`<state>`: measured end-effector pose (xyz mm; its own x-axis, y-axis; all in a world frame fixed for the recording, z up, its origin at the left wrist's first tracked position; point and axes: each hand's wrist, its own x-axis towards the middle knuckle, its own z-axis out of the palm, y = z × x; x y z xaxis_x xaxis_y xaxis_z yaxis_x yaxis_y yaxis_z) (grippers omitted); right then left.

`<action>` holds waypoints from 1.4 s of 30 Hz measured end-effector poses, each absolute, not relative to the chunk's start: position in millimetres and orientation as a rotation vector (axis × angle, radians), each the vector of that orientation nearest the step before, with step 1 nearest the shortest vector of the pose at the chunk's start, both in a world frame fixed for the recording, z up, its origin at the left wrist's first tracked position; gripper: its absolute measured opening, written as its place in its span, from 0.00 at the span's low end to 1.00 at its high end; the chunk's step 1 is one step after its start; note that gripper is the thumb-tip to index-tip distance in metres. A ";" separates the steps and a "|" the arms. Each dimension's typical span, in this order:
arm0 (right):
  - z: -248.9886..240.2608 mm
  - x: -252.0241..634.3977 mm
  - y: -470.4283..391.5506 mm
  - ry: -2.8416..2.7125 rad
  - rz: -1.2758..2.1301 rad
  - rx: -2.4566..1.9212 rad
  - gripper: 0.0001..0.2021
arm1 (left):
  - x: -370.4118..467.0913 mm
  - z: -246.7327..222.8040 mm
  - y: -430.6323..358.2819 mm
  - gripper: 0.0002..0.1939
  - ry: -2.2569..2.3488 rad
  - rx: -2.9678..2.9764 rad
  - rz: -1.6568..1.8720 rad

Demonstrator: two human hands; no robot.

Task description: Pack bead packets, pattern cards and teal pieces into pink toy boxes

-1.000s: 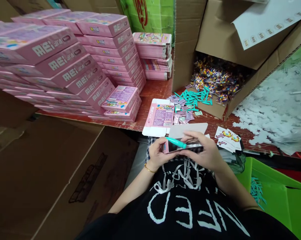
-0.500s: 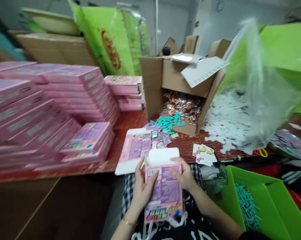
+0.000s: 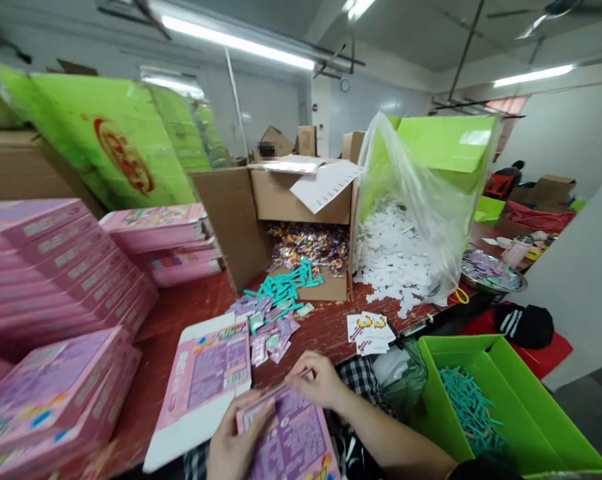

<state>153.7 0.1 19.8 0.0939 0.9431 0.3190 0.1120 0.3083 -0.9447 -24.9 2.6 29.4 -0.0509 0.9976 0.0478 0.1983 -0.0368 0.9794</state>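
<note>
A pink and purple printed cardboard box [image 3: 293, 433] rests over my lap, tilted, its upper flap no longer showing. My left hand [image 3: 238, 433] wraps round its left side, thumb on the printed face. At the box's upper edge, my right hand [image 3: 318, 380] has its fingers closed on the rim. Just left of my hands, a flattened pink box [image 3: 205, 373] lies on the red table. Small purple sachets [image 3: 273, 337] and turquoise sticks [image 3: 288, 287] are heaped beyond my hands. White printed cards [image 3: 371, 333] lie to the right.
Stacked pink boxes [image 3: 51, 260] fill the table's left. At the back, an open carton [image 3: 231, 227] holds small shiny packets, beside a pile of white pieces [image 3: 395, 247]. A green bin [image 3: 535, 407] with turquoise sticks stands at lower right. A metal bowl [image 3: 515, 283] holds sachets.
My view has swung up and to the right. The box's upright white flap has folded down, and my right hand has moved from its printed face to its top edge.
</note>
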 end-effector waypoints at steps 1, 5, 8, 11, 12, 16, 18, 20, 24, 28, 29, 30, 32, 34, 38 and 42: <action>23.6 156.1 -0.4 -1.328 0.932 -1.118 0.18 | -25.1 30.6 3.3 0.28 1.376 1.379 1.111; 36.5 170.1 7.3 -1.273 1.273 -1.152 0.20 | -20.8 34.7 12.7 0.27 1.319 1.318 1.153; 35.9 180.4 12.0 -1.157 1.424 -1.111 0.21 | -16.0 28.6 15.0 0.21 1.269 1.303 1.213; 29.1 185.7 5.4 -1.169 1.472 -1.092 0.20 | -12.8 14.7 5.4 0.19 1.251 1.284 1.254; 27.0 186.6 1.6 -1.212 1.442 -1.107 0.20 | -11.6 10.1 1.0 0.18 1.234 1.280 1.271; 24.7 188.9 -10.6 -1.441 1.258 -1.205 0.17 | -7.4 0.2 -9.8 0.13 1.121 1.324 1.363; 24.1 189.8 -11.3 -1.509 1.271 -1.201 0.17 | -9.7 0.0 -10.0 0.12 1.099 1.319 1.443; 21.2 189.8 -2.8 -1.499 1.334 -1.202 0.17 | -19.3 -0.7 -8.2 0.12 1.106 1.240 1.563; 19.2 165.8 60.6 -1.146 1.358 -1.279 0.20 | -68.2 -10.1 -3.8 0.14 1.238 0.958 1.908; 42.1 73.8 162.6 -1.101 1.372 -1.132 0.21 | -136.7 -23.2 -0.7 0.15 1.452 0.836 2.094; 49.9 42.4 187.4 -1.144 1.378 -1.085 0.21 | -152.6 -25.2 2.4 0.16 1.516 0.860 2.122; 57.2 10.1 210.7 -1.179 1.375 -1.055 0.20 | -167.3 -26.5 7.4 0.17 1.584 0.902 2.149; 68.4 -51.0 250.5 -1.244 1.376 -1.042 0.17 | -193.3 -28.5 22.7 0.20 1.723 1.027 2.200; 73.2 -99.1 279.2 -1.285 1.366 -1.028 0.15 | -215.2 -31.9 42.3 0.24 1.855 1.217 2.223; 62.7 -140.8 309.0 -1.324 1.320 -1.046 0.15 | -246.4 -46.0 80.4 0.34 2.041 1.609 2.105; 41.5 -138.4 320.2 -1.359 1.498 -1.080 0.27 | -255.4 -52.9 108.1 0.42 2.149 1.774 1.991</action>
<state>-138.4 320.2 41.5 -0.2921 0.9541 -0.0663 -0.0266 -0.0774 -0.9966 -255.4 108.1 -52.9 -0.4345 0.4745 0.7656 0.7994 -0.1885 0.5705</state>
